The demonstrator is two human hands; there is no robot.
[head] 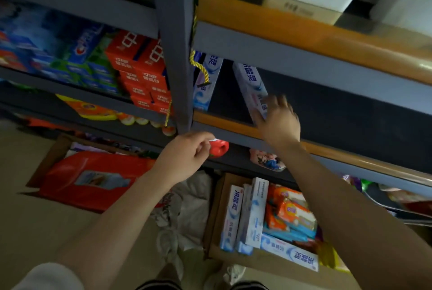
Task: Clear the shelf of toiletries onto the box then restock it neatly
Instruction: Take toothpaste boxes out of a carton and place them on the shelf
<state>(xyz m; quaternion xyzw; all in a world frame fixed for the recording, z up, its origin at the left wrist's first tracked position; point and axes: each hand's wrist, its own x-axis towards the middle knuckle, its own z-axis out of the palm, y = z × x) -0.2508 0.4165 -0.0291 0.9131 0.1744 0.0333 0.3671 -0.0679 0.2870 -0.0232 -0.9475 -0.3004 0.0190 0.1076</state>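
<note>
Toothpaste box (251, 86) under open right hand (279, 121)

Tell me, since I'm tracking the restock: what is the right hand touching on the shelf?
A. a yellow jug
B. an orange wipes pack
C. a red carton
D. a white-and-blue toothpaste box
D: the right hand has its fingers on the lower end of a leaning white-and-blue toothpaste box on the shelf.
</note>
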